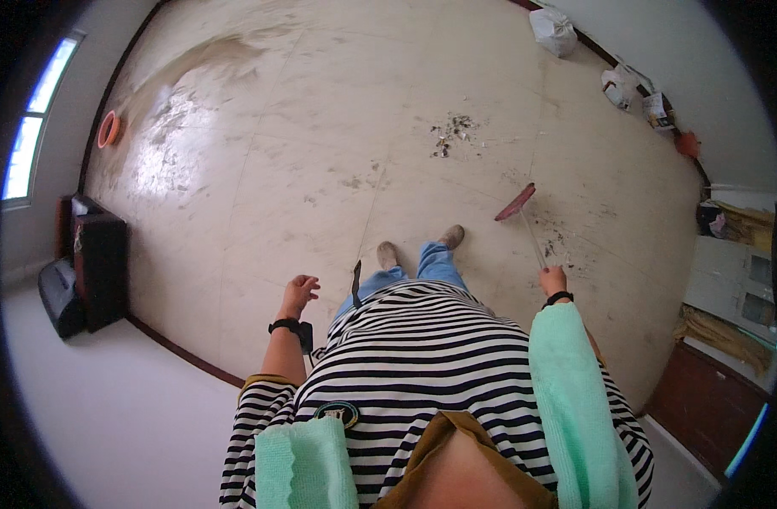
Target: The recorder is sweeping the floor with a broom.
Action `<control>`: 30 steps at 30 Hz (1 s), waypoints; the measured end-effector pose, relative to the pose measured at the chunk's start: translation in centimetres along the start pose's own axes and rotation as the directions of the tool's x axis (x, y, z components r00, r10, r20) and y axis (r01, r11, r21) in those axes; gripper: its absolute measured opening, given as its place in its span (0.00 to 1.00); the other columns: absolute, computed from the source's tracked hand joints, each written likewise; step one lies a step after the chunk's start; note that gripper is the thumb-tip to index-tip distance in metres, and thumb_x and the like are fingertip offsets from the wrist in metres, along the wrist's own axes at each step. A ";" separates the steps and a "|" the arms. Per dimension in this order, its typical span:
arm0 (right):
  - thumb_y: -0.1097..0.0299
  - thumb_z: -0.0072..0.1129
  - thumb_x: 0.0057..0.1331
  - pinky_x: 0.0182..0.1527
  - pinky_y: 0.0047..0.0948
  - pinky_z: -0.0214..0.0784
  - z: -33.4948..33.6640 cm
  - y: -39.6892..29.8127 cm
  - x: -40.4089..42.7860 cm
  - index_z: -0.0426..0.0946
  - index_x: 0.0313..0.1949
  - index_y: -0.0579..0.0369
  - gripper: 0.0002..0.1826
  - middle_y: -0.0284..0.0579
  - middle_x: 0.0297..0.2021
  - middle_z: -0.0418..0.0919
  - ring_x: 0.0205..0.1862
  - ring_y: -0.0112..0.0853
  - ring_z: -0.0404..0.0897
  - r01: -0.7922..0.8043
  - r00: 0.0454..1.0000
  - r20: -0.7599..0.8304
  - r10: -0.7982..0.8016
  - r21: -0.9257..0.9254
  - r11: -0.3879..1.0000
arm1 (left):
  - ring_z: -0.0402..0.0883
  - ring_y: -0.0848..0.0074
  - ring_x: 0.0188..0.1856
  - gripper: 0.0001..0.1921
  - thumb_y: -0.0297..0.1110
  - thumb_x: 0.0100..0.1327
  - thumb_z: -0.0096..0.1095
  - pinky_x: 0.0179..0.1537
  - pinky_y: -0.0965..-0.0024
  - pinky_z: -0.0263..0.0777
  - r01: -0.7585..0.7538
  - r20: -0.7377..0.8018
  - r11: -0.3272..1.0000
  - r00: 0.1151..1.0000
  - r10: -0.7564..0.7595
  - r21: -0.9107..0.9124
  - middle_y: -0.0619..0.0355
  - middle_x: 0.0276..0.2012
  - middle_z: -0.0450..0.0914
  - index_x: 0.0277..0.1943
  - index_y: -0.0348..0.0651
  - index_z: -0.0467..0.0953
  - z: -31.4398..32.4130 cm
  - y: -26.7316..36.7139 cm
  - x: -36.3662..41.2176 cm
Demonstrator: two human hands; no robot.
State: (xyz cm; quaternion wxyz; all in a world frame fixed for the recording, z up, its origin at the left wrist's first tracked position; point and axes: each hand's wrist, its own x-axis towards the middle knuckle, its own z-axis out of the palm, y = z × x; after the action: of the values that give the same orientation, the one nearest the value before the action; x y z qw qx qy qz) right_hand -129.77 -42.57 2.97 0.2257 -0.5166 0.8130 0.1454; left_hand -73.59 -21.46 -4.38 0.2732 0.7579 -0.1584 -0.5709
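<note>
My right hand (553,280) is closed round the pale handle of a broom (516,202), whose reddish head rests on the floor ahead and to the right of my feet. Small dark debris (557,245) lies scattered on the floor close to that hand. A larger pile of debris (452,130), dark with pale bits, is farther ahead, beyond the broom head. My left hand (301,294) hangs at my left side with bent fingers, holding nothing. A mint-green towel (573,394) hangs over my shoulders.
An orange ring-shaped object (109,130) and dark furniture (101,267) stand along the left wall. White bags (552,30) sit by the far right wall, near a red object (687,145). A cabinet (722,264) is at the right. Brown smears (217,54) mark the far left floor.
</note>
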 end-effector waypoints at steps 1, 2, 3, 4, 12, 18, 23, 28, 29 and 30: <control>0.64 0.47 0.55 0.33 0.34 0.66 0.0 1.0 -0.1 0.73 0.29 0.62 0.12 0.52 0.26 0.75 0.29 0.42 0.75 0.074 0.997 -0.021 -0.074 -0.015 0.997 | 0.75 0.76 0.22 0.12 0.35 0.57 0.50 0.24 0.78 0.68 -0.006 0.008 1.000 1.000 0.006 0.001 0.54 0.28 0.78 0.37 0.35 0.73 0.6 0.9 0.4; 0.64 0.47 0.55 0.34 0.34 0.66 0.0 1.7 0.0 0.72 0.29 0.62 0.12 0.53 0.27 0.75 0.30 0.42 0.75 0.146 0.988 -0.040 -0.148 -0.032 0.989 | 0.75 0.77 0.23 0.12 0.35 0.57 0.50 0.24 0.78 0.69 -0.032 0.020 0.999 0.999 0.033 -0.044 0.54 0.28 0.77 0.37 0.35 0.73 1.0 1.7 0.8; 0.64 0.47 0.55 0.34 0.34 0.66 0.2 1.8 0.5 0.72 0.29 0.62 0.12 0.53 0.27 0.75 0.30 0.42 0.75 0.140 0.989 -0.045 -0.141 -0.029 0.990 | 0.75 0.77 0.23 0.12 0.35 0.57 0.51 0.24 0.78 0.69 -0.056 0.031 0.994 0.998 0.059 -0.088 0.54 0.28 0.77 0.37 0.34 0.73 1.5 2.4 1.2; 0.64 0.48 0.54 0.33 0.34 0.65 0.8 1.8 0.5 0.72 0.31 0.62 0.13 0.53 0.26 0.75 0.29 0.43 0.74 0.250 0.968 -0.036 -0.249 0.037 0.967 | 0.75 0.77 0.25 0.12 0.35 0.57 0.51 0.25 0.78 0.70 -0.082 0.057 0.994 0.995 0.087 -0.078 0.53 0.28 0.77 0.37 0.34 0.73 1.8 2.3 1.4; 0.64 0.45 0.55 0.36 0.39 0.65 3.6 -12.3 -0.5 0.71 0.36 0.56 0.12 0.53 0.30 0.74 0.34 0.46 0.73 0.575 0.770 0.148 -0.620 0.258 0.776 | 0.75 0.77 0.23 0.13 0.36 0.57 0.51 0.24 0.78 0.69 0.083 0.052 0.995 0.995 -0.086 0.057 0.54 0.29 0.78 0.38 0.35 0.72 2.2 2.3 -0.3; 0.64 0.43 0.55 0.40 0.39 0.66 5.3 -23.5 -0.8 0.75 0.32 0.55 0.13 0.52 0.33 0.75 0.36 0.44 0.75 0.702 0.677 0.258 -0.689 0.052 0.710 | 0.75 0.78 0.21 0.12 0.37 0.57 0.51 0.24 0.79 0.67 0.176 0.048 0.984 0.983 -0.176 0.016 0.55 0.30 0.78 0.38 0.38 0.72 0.9 -0.2 -1.9; 0.63 0.43 0.55 0.41 0.38 0.67 7.1 -21.9 1.2 0.75 0.33 0.57 0.14 0.56 0.33 0.75 0.36 0.47 0.75 0.644 0.708 0.351 -0.612 0.034 0.764 | 0.75 0.79 0.22 0.13 0.38 0.56 0.53 0.25 0.79 0.68 0.154 0.006 0.987 0.988 -0.154 0.043 0.56 0.30 0.78 0.38 0.38 0.72 1.6 1.6 -2.4; 0.60 0.45 0.54 0.31 0.37 0.64 7.4 -5.9 4.4 0.72 0.29 0.57 0.13 0.53 0.24 0.74 0.27 0.44 0.73 0.420 0.856 0.216 -0.469 0.236 0.876 | 0.75 0.79 0.23 0.12 0.37 0.57 0.52 0.26 0.78 0.69 0.112 0.041 0.993 0.993 -0.114 0.045 0.55 0.30 0.78 0.38 0.36 0.72 2.7 3.9 -1.6; 0.60 0.46 0.54 0.30 0.34 0.64 5.9 -3.2 3.5 0.72 0.28 0.58 0.13 0.49 0.22 0.74 0.25 0.38 0.74 0.268 0.892 0.279 -0.357 0.312 0.912 | 0.75 0.78 0.23 0.12 0.37 0.57 0.52 0.26 0.78 0.69 0.105 0.051 0.993 0.993 -0.108 0.057 0.55 0.30 0.78 0.38 0.36 0.72 2.8 3.7 -1.2; 0.60 0.47 0.54 0.29 0.30 0.64 4.4 -0.8 2.7 0.72 0.30 0.60 0.14 0.44 0.21 0.74 0.23 0.32 0.73 0.196 0.914 0.297 -0.278 0.278 0.940 | 0.75 0.78 0.23 0.13 0.37 0.57 0.52 0.25 0.78 0.68 0.091 0.058 0.994 0.994 -0.094 0.051 0.54 0.30 0.78 0.38 0.36 0.72 3.2 4.3 -1.0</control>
State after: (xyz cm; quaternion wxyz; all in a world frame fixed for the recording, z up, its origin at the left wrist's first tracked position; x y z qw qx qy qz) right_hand -129.08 -42.97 -2.16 0.4366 -0.5488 0.7056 0.1013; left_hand -76.64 -25.10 -1.63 0.2230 0.7532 -0.1450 -0.6017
